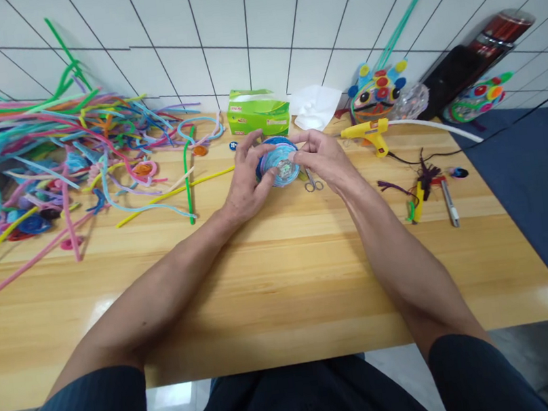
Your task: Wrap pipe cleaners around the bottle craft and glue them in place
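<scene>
Between my hands is a round blue disc (284,172) that looks like coiled pipe cleaners, with a paler, greyish patch near its middle. My left hand (247,181) grips its left side, thumb on the near face and fingers along the far rim. At the right edge, my right hand (322,159) pinches the disc with thumb and forefinger; whether something small is also in that pinch is hidden. Small scissors (314,185) lie on the table just below the right hand, their blades partly covered. A small dark blue bead-like piece (233,146) lies beyond the left hand.
Loose pipe cleaners (73,142) pile up on the left. Behind the disc stand a green tissue pack (258,116) and crumpled white paper (313,112). On the right are a yellow glue gun (367,134), a decorated mask-like craft (378,96), a dark flask (466,65) and a pen (450,204).
</scene>
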### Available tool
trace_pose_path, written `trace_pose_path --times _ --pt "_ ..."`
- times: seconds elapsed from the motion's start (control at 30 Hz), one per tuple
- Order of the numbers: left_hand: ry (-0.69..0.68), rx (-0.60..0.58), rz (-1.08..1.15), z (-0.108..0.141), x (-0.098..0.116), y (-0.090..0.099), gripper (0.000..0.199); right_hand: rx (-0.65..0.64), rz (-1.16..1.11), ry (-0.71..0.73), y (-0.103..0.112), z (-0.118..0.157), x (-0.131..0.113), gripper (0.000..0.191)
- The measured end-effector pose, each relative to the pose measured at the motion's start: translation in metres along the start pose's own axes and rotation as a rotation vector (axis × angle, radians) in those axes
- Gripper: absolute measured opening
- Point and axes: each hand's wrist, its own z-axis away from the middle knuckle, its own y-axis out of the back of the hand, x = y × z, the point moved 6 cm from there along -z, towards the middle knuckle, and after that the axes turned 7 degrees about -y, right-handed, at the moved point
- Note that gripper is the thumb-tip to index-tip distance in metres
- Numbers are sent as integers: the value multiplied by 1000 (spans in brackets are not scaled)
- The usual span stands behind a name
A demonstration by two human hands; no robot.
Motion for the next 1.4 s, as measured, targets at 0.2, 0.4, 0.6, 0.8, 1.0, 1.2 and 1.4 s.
trace_pose_path --times 0.2,0.4,0.6,0.8,1.0,1.2,1.4 --pt "-41 -45 2 -1 4 -6 61 -13 2 -1 -1 0 0 44" --pt "-10 -55 41 -4 10 -3 55 -25 2 4 -2 -3 2 47" --pt "-22 -60 21 -4 10 -2 57 -18 0 18 -1 -3 2 45" --pt "-20 -80 13 -3 9 -1 55 -5 -5 7 -1 -1 1 45" --pt "-1 -68 14 -3 6 -2 59 -23 -1 -5 -1 -2 2 45" --pt "-33 -76 28 -2 2 -2 55 -12 3 7 -1 -3 2 43" --pt "-41 -80 17 -1 2 -1 55 -3 -18 4 -3 -2 2 44"
